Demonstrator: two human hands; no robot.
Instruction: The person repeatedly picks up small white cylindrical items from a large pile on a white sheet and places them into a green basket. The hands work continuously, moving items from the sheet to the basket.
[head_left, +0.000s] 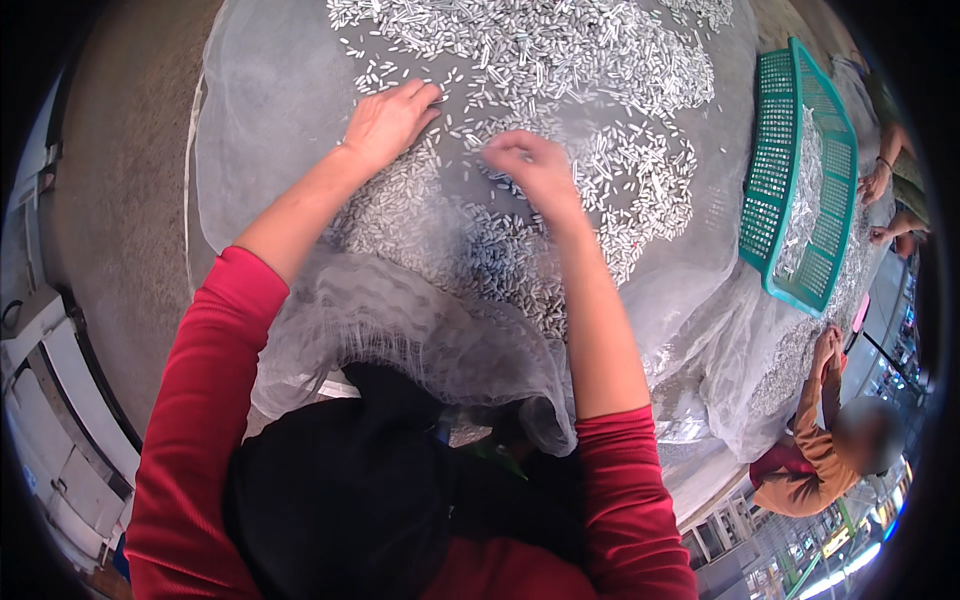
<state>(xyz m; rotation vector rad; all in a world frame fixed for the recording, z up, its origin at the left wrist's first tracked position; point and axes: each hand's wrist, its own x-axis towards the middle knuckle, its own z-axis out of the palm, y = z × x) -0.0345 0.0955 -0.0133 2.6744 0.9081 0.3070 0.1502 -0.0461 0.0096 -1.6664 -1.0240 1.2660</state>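
Small, silvery-white elongated pieces (560,50) lie in heaps and loose scatter over a grey sheer mesh cloth. My left hand (393,122) reaches in among the loose pieces, its fingers bent and drawn together at the surface. Whatever lies under those fingertips is hidden. To its right, my right hand (535,170) is above a sparse patch between two heaps. Thumb and fingers there are curled together in a pinch and slightly blurred, so anything held is too small to make out. A denser heap (400,205) of the pieces lies nearer to me, below both hands.
The mesh cloth (400,300) bunches and hangs at the near edge. A green plastic basket (768,160) with silvery material stands at the right. Beyond it are a co-worker's hands (875,182); another person in a brown top (815,470) works at lower right. White metal frames (80,400) stand left.
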